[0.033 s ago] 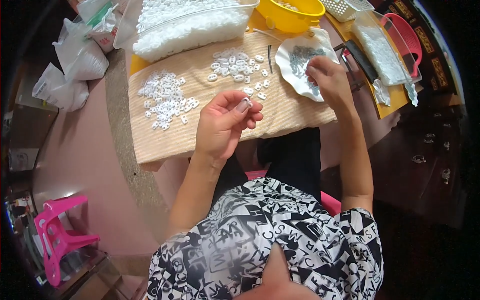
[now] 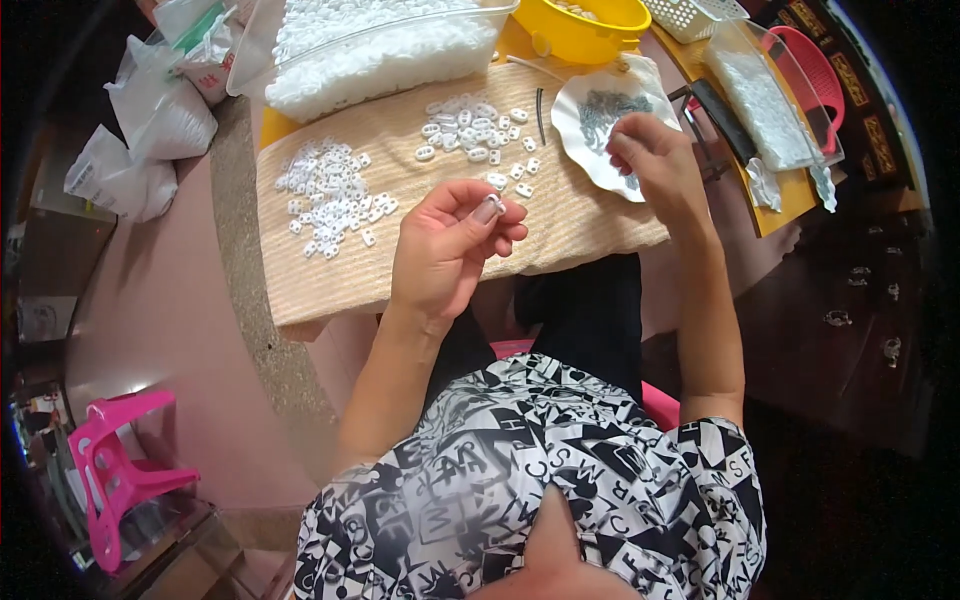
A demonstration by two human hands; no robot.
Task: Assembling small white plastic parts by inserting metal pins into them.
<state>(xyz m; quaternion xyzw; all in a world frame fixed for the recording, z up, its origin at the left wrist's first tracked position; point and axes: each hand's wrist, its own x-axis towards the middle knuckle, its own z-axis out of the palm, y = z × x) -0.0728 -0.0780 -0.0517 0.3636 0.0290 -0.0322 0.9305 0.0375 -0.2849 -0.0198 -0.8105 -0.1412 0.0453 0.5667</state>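
My left hand (image 2: 450, 245) is raised over the front edge of the cloth-covered table. Its thumb and fingers pinch a small white plastic piece (image 2: 495, 204), mostly hidden by the fingertips. My right hand (image 2: 655, 165) hovers at the near side of a white wavy-rimmed dish (image 2: 577, 150) that holds many small grey metal parts (image 2: 603, 112). Its thumb and fingers are drawn together; whatever they hold is too small to make out. Beyond my left hand lies a loose group of white two-holed plastic pieces (image 2: 465, 125). Farther left is a pile of similar pieces (image 2: 325, 190).
A clear bin (image 2: 370, 60) full of white pieces stands at the back left, beside a yellow basin (image 2: 585, 35). A dark thin strip (image 2: 541, 117) lies left of the dish. To the right is another clear box (image 2: 765, 100); a pink stool (image 2: 130, 465) stands at the lower left.
My right hand has shifted slightly left and nearer to me at the dish. My left hand keeps its pinch and has hardly moved.
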